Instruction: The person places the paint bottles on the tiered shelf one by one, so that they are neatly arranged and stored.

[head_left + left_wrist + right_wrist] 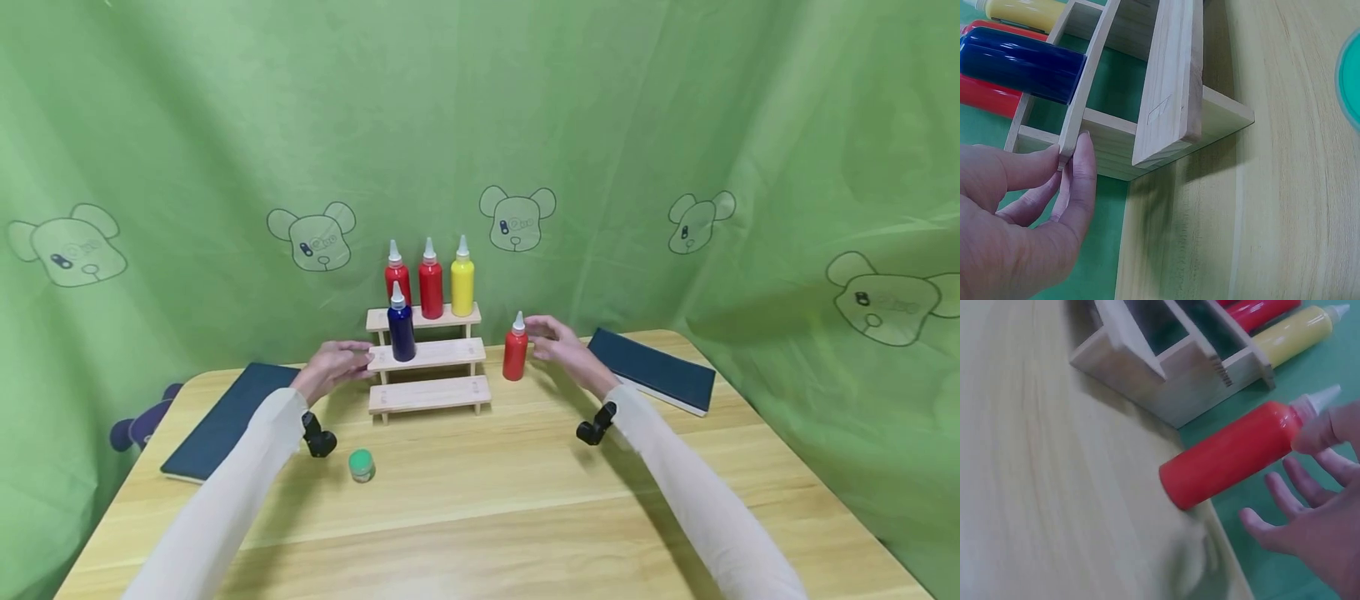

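A three-tier wooden stand (429, 395) stands near the table's back edge. My left hand (335, 367) pinches the left end of its middle tier between thumb and fingers, plain in the left wrist view. A dark blue squeeze bottle (402, 333) is upright on that tier. Along the top tier are two red squeeze bottles (431, 290) and a yellow squeeze bottle (462, 287). Right of the stand, another red squeeze bottle (1232, 453) stands upright on the table. My right hand (566, 354) is beside it, thumb at its shoulder and fingers spread, not wrapped round it.
A small jar with a green lid (361, 465) sits on the table in front of the stand. Dark flat book-like items lie at left (228, 425) and right (652, 371). A green curtain (600, 125) hangs behind the table. Something purple (142, 423) shows beyond the left edge.
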Action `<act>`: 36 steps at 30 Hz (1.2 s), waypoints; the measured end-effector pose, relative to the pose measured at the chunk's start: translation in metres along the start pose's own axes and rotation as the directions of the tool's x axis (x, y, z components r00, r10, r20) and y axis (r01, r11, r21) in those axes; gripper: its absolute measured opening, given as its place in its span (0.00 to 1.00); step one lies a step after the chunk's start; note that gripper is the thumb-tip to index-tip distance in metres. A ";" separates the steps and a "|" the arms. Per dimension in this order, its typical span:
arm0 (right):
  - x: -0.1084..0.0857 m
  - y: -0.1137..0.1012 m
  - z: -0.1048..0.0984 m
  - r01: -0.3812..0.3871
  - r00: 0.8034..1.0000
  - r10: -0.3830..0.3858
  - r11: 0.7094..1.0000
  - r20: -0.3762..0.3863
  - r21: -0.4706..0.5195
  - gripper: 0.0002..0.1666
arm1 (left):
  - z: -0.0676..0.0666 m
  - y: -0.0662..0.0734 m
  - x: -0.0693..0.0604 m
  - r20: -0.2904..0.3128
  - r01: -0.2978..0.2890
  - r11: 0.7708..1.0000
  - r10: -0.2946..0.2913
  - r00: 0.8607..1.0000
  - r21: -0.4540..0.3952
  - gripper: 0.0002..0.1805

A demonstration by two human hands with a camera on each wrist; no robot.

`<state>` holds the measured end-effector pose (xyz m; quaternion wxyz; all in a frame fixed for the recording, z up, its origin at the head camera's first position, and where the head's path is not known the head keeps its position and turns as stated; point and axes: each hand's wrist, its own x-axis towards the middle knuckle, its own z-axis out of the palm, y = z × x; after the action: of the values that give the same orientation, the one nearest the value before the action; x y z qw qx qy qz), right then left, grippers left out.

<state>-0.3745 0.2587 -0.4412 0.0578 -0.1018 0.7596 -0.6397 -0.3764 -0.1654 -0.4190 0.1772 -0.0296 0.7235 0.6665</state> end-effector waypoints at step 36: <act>0.004 -0.014 0.022 0.144 0.971 -0.100 0.970 -0.219 0.194 0.37 | 0.003 -0.001 -0.001 -0.024 -0.007 1.000 0.007 1.000 0.013 0.29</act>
<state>-0.3725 0.2347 -0.4307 -0.0508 -0.0747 0.6825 -0.7253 -0.3742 -0.1632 -0.4197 0.1662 -0.0339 0.7302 0.6619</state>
